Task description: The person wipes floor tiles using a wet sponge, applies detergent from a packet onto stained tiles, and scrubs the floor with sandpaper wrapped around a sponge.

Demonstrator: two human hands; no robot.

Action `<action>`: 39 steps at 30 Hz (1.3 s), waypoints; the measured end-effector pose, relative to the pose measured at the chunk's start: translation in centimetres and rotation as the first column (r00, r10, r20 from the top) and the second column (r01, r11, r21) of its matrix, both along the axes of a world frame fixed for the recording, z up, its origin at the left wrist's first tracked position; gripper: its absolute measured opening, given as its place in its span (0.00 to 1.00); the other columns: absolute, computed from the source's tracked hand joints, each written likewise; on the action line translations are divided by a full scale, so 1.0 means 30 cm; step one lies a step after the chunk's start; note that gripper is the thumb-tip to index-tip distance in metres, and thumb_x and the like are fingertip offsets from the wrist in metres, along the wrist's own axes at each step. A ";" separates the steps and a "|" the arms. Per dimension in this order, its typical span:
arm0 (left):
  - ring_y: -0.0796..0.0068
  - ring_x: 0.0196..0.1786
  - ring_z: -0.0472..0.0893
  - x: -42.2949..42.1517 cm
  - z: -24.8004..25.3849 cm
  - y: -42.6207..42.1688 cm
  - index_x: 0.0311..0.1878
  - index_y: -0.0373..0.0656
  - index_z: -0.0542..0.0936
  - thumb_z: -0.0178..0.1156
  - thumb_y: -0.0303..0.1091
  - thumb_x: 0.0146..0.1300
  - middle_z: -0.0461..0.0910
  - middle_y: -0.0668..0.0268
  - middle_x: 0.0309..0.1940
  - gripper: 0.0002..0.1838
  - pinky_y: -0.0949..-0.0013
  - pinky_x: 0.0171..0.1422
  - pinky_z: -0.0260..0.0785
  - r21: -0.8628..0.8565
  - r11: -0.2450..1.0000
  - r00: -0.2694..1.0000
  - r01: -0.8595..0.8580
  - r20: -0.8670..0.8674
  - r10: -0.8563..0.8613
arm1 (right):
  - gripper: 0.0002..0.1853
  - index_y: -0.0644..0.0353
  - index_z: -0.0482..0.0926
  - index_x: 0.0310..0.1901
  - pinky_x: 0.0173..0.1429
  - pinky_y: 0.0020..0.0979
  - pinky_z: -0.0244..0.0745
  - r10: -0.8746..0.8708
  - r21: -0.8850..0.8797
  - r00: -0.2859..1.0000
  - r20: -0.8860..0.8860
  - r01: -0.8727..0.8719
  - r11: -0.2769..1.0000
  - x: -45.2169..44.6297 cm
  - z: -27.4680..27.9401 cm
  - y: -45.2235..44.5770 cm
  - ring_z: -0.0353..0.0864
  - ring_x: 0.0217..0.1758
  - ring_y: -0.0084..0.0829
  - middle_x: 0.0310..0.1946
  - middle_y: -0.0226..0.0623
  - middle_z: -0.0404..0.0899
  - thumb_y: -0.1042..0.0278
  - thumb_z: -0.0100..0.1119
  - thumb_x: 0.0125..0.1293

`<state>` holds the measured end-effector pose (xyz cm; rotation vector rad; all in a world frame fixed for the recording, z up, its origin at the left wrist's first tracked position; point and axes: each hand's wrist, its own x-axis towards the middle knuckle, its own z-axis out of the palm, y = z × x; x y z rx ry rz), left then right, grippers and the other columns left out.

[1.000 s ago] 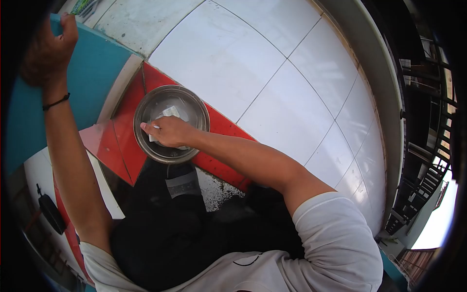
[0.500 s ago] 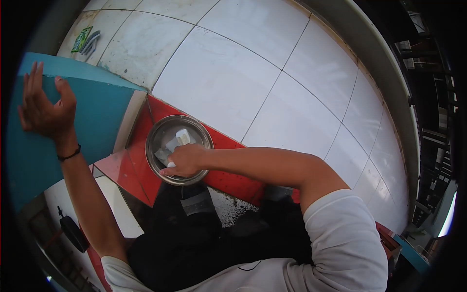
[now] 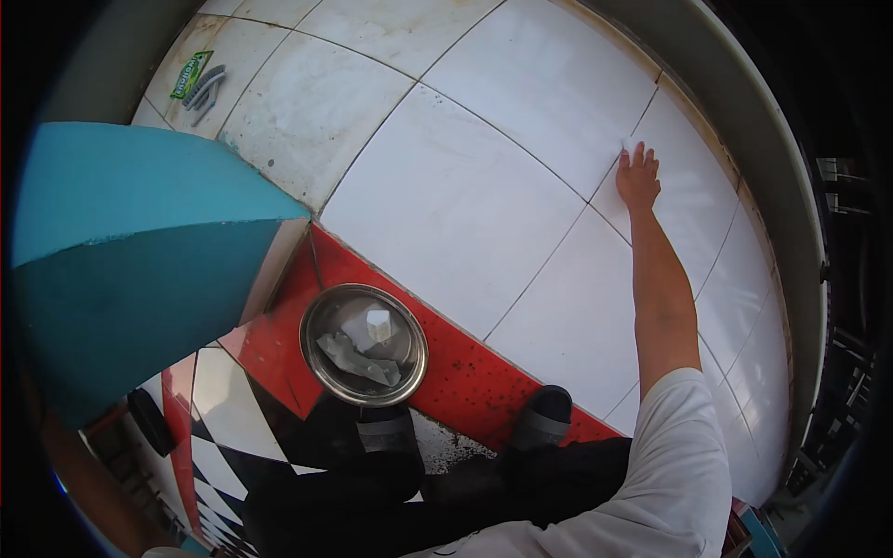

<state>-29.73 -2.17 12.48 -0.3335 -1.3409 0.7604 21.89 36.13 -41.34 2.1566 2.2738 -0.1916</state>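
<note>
My right hand (image 3: 638,177) reaches far out onto the white tiles (image 3: 465,195), near a grout line. A small white piece (image 3: 628,143) shows between its thumb and fingertips, hard to make out against the tile. A round metal bowl (image 3: 419,367) sits on the red ledge close to my feet. Inside it are a white block (image 3: 379,325) and a crumpled, translucent plastic bag (image 3: 358,361), apparently in some liquid. Only a dark stretch of my left arm (image 3: 102,493) appears at the lower left; my left hand is out of sight.
A teal block or wall (image 3: 158,186) rises at the left. Beyond it, a green packet (image 3: 192,75) and a grey brush-like item (image 3: 204,90) lie on stained tiles. My sandalled foot (image 3: 544,418) rests by the red ledge (image 3: 474,381). A raised rim (image 3: 744,102) bounds the far side.
My right hand has left the bowl and stretched far right onto the tiles. My left hand has dropped out of view from above the teal block. The view has shifted.
</note>
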 end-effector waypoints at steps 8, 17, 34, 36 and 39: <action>0.44 0.68 0.67 0.034 0.027 -0.043 0.66 0.39 0.72 0.33 0.78 0.67 0.72 0.47 0.63 0.49 0.39 0.64 0.57 -0.242 0.871 0.904 0.427 0.091 -0.418 | 0.42 0.55 0.50 0.80 0.84 0.51 0.36 0.295 0.047 0.954 -0.053 -0.293 0.955 -0.398 -0.015 -0.129 0.36 0.86 0.41 0.82 0.41 0.43 0.33 0.33 0.75; 0.38 0.70 0.67 0.023 0.032 -0.052 0.65 0.36 0.73 0.33 0.78 0.67 0.74 0.46 0.61 0.50 0.33 0.68 0.55 -0.239 0.842 0.874 0.483 0.184 -0.449 | 0.34 0.49 0.57 0.78 0.84 0.47 0.41 0.891 0.065 0.157 -0.426 -0.977 0.203 -0.599 0.060 -0.891 0.46 0.84 0.33 0.81 0.32 0.51 0.43 0.42 0.77; 0.44 0.82 0.49 0.006 0.015 -0.061 0.61 0.53 0.81 0.60 0.61 0.61 0.63 0.55 0.77 0.30 0.27 0.79 0.24 -0.129 0.905 0.911 0.405 0.146 -0.387 | 0.41 0.53 0.51 0.80 0.84 0.51 0.39 0.298 0.051 0.950 -0.097 -0.294 0.954 -0.851 -0.010 -0.018 0.40 0.85 0.39 0.82 0.38 0.45 0.34 0.37 0.75; 0.47 0.83 0.48 -0.037 0.100 -0.116 0.47 0.55 0.87 0.62 0.52 0.62 0.63 0.60 0.77 0.17 0.29 0.81 0.25 -0.151 0.977 0.987 0.151 0.085 -0.140 | 0.40 0.54 0.52 0.79 0.84 0.50 0.39 0.505 0.075 0.853 -0.130 -0.500 0.863 -0.951 -0.007 -0.162 0.40 0.85 0.39 0.82 0.39 0.45 0.36 0.38 0.75; 0.49 0.83 0.47 -0.098 0.278 -0.161 0.33 0.56 0.90 0.63 0.44 0.64 0.64 0.65 0.77 0.10 0.34 0.83 0.28 0.217 0.958 0.917 -0.189 0.389 0.092 | 0.36 0.54 0.56 0.78 0.84 0.48 0.41 0.817 0.102 0.536 -0.211 -0.819 0.564 -1.053 0.025 -0.509 0.44 0.85 0.36 0.81 0.37 0.50 0.42 0.39 0.76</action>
